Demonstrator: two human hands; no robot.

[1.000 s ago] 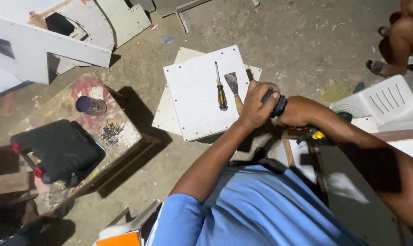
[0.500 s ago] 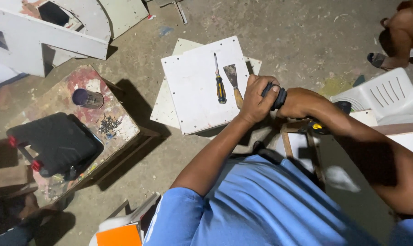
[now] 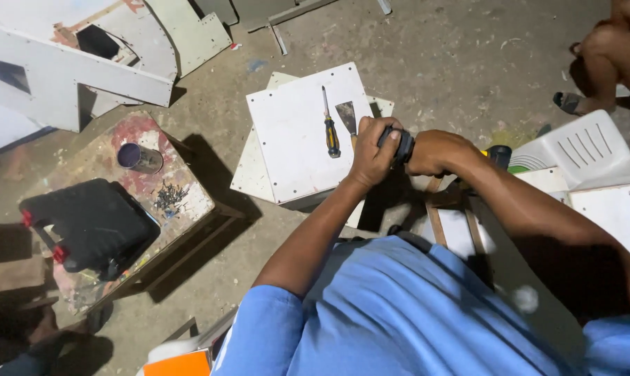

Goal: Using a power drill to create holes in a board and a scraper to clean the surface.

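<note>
My left hand [image 3: 370, 157] and my right hand [image 3: 441, 150] meet in front of me, both closed around a black power tool [image 3: 400, 145]. Its black and yellow body [image 3: 499, 154] shows beyond my right wrist. The rest of the tool is hidden by my hands. Just left of my left hand lies a white square board [image 3: 294, 150] on the floor. A screwdriver [image 3: 331, 132] with a yellow and black handle and a putty knife [image 3: 347, 115] rest on it.
A paint-stained wooden stand [image 3: 189, 202] at the left carries a black case [image 3: 92, 223], a small can [image 3: 139, 157] and several loose screws [image 3: 169, 198]. White cut panels [image 3: 64, 69] lie top left. A white plastic chair [image 3: 572, 146] and another person's leg [image 3: 610, 49] are at the right.
Both hands stay clasped on the tool in about the same place. The view has shifted slightly.
</note>
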